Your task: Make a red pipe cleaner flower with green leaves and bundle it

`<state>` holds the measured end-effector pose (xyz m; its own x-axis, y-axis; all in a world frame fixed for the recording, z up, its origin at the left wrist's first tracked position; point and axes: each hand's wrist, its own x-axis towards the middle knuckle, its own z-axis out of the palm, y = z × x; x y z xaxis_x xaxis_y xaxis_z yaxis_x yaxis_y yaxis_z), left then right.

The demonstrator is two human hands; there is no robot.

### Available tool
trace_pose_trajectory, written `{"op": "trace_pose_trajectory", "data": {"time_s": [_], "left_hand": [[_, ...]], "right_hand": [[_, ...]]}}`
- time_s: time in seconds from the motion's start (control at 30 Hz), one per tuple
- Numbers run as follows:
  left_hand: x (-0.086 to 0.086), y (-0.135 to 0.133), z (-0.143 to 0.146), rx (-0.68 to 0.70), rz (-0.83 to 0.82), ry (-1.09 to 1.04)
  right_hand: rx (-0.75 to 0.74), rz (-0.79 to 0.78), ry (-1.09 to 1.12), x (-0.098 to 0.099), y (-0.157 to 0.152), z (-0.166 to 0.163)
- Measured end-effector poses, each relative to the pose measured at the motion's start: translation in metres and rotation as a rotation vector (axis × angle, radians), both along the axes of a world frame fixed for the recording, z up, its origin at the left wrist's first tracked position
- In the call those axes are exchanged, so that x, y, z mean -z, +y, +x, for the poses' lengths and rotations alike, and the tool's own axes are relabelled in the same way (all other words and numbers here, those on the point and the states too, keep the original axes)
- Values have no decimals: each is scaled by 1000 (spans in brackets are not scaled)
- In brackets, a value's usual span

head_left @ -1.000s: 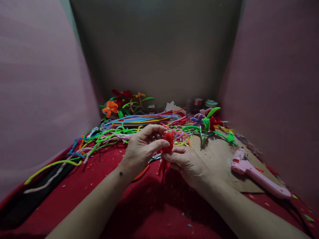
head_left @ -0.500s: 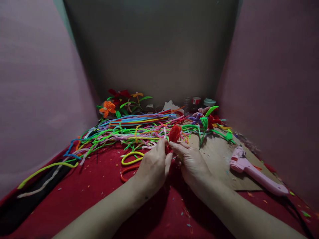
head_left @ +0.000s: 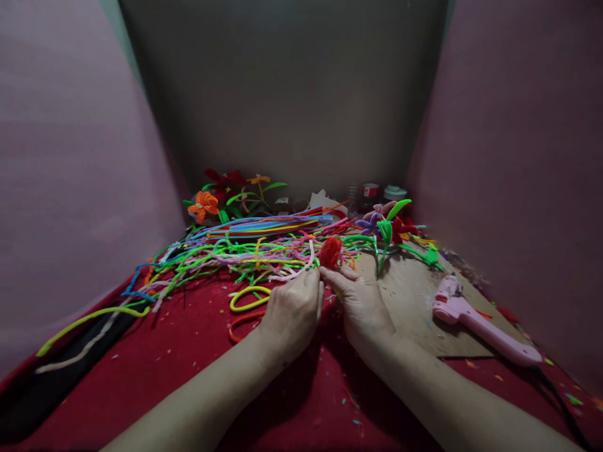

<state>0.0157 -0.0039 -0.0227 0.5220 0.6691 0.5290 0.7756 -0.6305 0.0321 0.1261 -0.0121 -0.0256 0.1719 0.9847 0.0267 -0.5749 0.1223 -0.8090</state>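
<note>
Two pinkish walls (head_left: 61, 163), red cloth (head_left: 155, 376)

I can read no words or numbers here. The red-and-white label (head_left: 370, 189) on the dark container (head_left: 368, 203) is too small for me.

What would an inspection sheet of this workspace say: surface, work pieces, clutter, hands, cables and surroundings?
Surface: red cloth, with cardboard at the right; small scraps scattered about.
Work pieces: fuzzy red piece, up at the fingertips; pipe cleaners behind it.
Clutter: pipe cleaners heaped in a tangle; glue gun lying partly on the cardboard; orange flower at the back left.
Hands: left hand and right hand bare, fingertips together at the red piece's base, apparently gripping it; exact grip hidden.
Cables: black cord from the glue gun toward the lower right.
Surroundings: pink walls either side, grey wall behind; other people, nothing seen.
</note>
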Motion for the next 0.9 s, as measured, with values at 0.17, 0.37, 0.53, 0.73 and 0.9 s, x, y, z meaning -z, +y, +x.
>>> {"op": "trace_pose_trajectory", "data": {"time_s": [0.17,0.37,0.53,0.73,0.9], "left_hand": [[-2,4,-5,140,-68,-222],[-15,-2,-5,136,-419,-590],[-24,-6,-5,208,-777,-895],[-26,-6,-7,341,-1110,-1151],[-22,-2,-10,486,-1280,-1210]], "right_hand": [[-43,-1,-53,-3,-1,4],[-169,159,-169,-10,-3,10],[-220,137,-207,-11,2,17],[-278,96,-80,-13,3,18],[-367,-6,115,-9,-1,14]]}}
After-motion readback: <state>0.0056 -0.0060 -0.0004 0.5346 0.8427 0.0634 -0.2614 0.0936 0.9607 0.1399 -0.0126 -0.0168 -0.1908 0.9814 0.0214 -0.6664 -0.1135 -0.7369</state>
